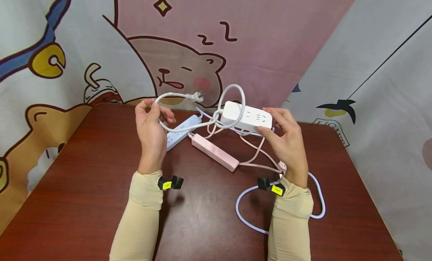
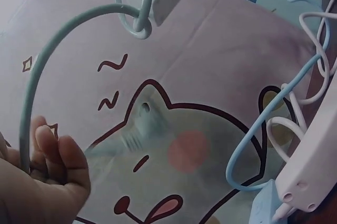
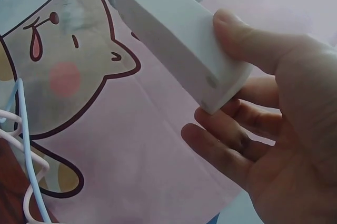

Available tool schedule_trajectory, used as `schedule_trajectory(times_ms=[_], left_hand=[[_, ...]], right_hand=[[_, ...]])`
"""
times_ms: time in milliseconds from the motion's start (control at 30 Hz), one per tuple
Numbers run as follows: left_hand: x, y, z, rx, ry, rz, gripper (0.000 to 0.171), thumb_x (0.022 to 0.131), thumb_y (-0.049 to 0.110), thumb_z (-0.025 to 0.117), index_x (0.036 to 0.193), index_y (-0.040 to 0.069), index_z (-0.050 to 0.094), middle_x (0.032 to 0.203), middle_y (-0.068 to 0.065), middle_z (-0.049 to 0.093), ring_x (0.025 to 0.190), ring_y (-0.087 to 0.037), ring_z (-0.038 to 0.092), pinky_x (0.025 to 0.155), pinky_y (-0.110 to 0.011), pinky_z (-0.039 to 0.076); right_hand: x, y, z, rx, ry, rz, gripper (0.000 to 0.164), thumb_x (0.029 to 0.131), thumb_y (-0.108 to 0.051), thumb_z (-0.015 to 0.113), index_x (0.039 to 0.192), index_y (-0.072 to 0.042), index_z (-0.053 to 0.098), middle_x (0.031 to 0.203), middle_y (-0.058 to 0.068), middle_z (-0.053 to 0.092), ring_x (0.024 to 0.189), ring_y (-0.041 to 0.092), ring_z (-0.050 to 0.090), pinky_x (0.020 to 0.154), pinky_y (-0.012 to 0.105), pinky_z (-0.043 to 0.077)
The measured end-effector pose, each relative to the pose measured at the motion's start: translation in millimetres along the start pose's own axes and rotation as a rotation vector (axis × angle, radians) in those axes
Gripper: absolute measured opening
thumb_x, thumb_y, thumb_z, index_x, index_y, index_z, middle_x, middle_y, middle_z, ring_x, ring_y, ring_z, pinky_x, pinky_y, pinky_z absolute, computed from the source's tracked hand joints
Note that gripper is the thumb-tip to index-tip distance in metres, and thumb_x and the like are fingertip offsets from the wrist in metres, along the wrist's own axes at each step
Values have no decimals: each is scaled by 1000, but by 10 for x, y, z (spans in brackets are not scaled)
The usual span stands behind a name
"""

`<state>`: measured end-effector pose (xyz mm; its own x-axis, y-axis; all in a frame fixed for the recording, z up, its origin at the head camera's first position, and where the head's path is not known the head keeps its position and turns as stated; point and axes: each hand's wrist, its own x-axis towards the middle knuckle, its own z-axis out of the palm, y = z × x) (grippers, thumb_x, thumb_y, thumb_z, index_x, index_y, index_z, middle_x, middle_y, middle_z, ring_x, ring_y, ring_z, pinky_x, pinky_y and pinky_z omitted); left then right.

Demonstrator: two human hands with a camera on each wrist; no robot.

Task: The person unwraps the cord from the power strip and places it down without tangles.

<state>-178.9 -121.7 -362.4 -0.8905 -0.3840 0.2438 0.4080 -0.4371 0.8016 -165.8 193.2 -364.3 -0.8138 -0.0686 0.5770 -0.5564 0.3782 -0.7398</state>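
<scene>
A white power strip (image 1: 254,120) is held up above the table by my right hand (image 1: 287,135), which grips its right end between thumb and fingers. Its white cord (image 1: 179,130) leaves the left end, makes a loop with a knot-like crossing there, then runs to my left hand (image 1: 150,129). Thumb and index finger of that hand pinch the cord. Beyond the pinch, the cord curves up and back, ending in a plug (image 1: 195,97) in the air. In the right wrist view, the strip's plain side (image 3: 163,34) faces the camera.
On the brown table (image 1: 202,216) lie a pink power strip (image 1: 216,153) and a light blue one (image 1: 183,130), their cords tangled behind and to the right. A blue cord (image 1: 237,208) curves under my right forearm. A cartoon-printed curtain (image 1: 270,39) hangs behind the table.
</scene>
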Motion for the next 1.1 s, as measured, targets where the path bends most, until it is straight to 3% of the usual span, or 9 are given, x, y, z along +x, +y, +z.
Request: schedule_trajectory(times_ms=[133,233,300,433,567,667,833,1100], left_hand=[[-19,37,10,122,-64,44,15,108,6,40,109,10,55,71,0,64,63,-14,58,65,-23,52],[-40,87,6,217,-160,58,20,107,6,45,109,6,64,78,2,68,70,-15,59,71,-24,52],[-53,127,-7,257,-255,55,23,105,7,46,117,3,65,86,-2,71,76,-16,60,77,-27,53],[-74,204,-73,387,-482,21,36,103,9,51,138,9,58,108,-11,71,94,-17,64,88,-27,51],[-71,229,-135,541,-624,23,40,98,8,66,137,13,59,112,-8,71,96,-15,68,86,-22,52],[-67,217,-144,642,-621,105,34,88,7,78,120,11,68,100,-1,72,79,-13,66,72,-22,52],[-75,182,-109,689,-511,277,25,78,8,87,96,8,69,82,9,69,61,-12,54,58,-22,44],[-90,136,-61,607,-360,331,22,77,9,88,88,5,69,78,16,69,59,-11,48,54,-21,38]], right_hand=[[13,-15,10,6,42,-17,48,82,8,78,128,-3,69,120,-7,60,89,11,59,77,16,48],[20,-25,10,30,99,-26,46,84,8,76,129,-1,68,120,-6,59,90,9,61,77,15,49],[22,-31,8,66,146,-20,45,86,8,75,129,1,68,119,-5,59,92,8,62,79,15,52],[28,-39,-1,96,219,1,42,88,4,74,129,3,67,117,-4,59,96,9,63,83,16,54],[39,-38,-5,72,257,26,41,88,0,76,129,-3,69,116,-4,59,92,12,61,78,15,52],[41,-33,-10,57,255,23,41,88,-1,76,129,-3,69,117,-6,59,93,11,61,78,15,52],[41,-42,7,83,197,7,42,88,4,74,129,1,67,118,-6,58,96,10,63,82,15,54],[19,-76,50,91,55,-18,46,84,11,74,128,0,68,120,-4,59,90,9,61,76,15,51]])
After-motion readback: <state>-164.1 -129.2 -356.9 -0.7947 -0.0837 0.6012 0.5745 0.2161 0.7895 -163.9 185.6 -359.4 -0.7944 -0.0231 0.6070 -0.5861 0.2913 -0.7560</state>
